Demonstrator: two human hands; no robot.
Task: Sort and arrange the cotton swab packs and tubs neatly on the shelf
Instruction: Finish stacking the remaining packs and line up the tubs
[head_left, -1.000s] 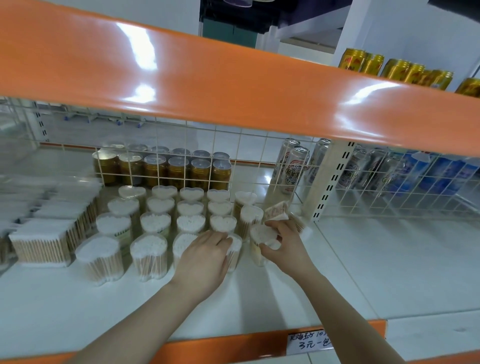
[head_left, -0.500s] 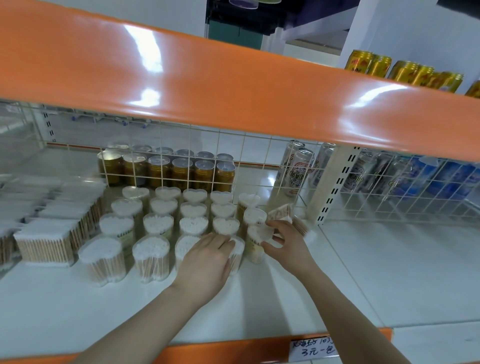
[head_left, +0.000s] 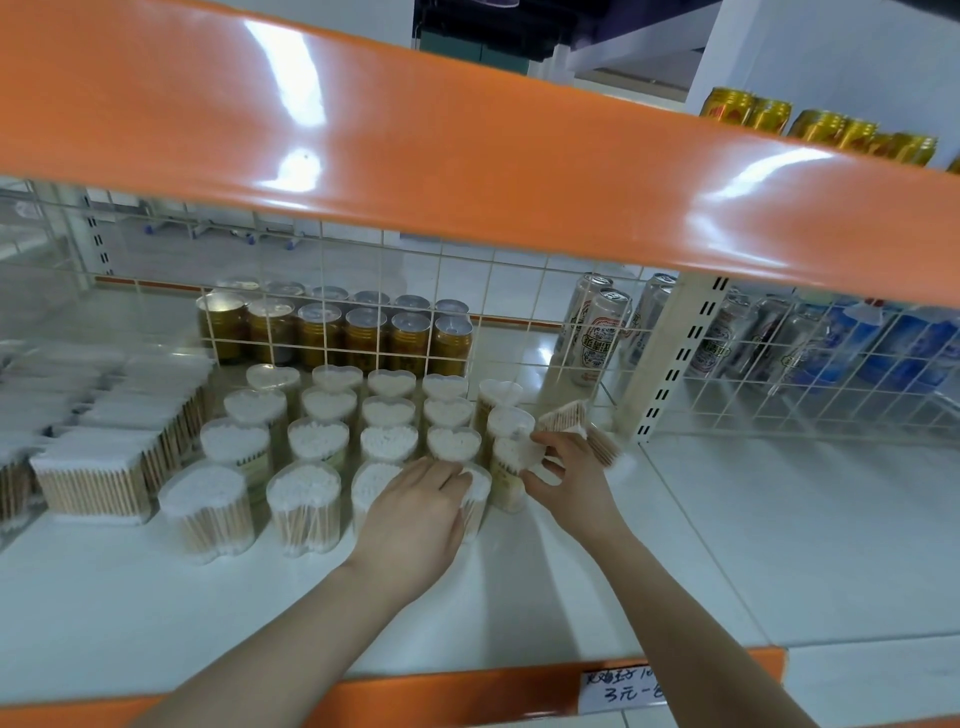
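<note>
Your right hand (head_left: 569, 480) pinches the clear heart-shaped swab tub (head_left: 511, 467) at the block's right end; your left hand (head_left: 415, 514) lies flat against the front-row tubs (head_left: 306, 501) beside it. Next: seat it flush.

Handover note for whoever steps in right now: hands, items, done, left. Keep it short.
Left hand: flat on the front-row heart-shaped tubs, pressing, not gripping.
Right hand: grips the front tub of the rightmost column.
Done: tubs stand in rows on the white shelf; flat swab packs stacked at left.
Left: straighten the right column; loose packs behind the right hand still need placing.
</note>
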